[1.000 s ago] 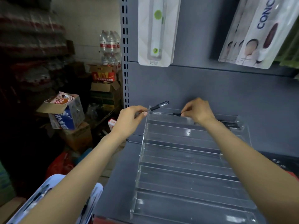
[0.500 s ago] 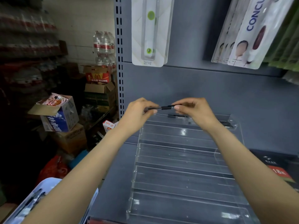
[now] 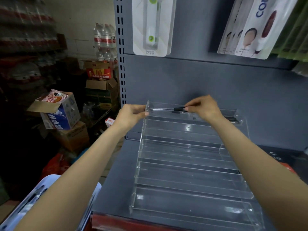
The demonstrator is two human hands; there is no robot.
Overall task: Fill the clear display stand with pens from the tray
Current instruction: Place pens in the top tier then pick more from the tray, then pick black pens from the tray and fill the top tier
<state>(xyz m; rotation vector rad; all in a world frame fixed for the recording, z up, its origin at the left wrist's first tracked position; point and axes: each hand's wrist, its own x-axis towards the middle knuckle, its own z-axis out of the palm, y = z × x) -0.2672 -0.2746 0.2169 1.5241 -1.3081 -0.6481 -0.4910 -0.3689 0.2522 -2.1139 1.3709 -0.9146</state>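
From the head camera we see both forearms stretched forward over the clear tiered acrylic display stand on the grey shelf. Our right hand pinches the black-gripped slim pen level along the stand's top rear row; our left hand, fingers curled, pinches its other end at the stand's rear left corner.

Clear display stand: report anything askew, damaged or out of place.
Nothing stands out. The clear acrylic tiered display stand sits square on the grey shelf, undamaged. Both hands hold a black-gripped pen level over its top row.
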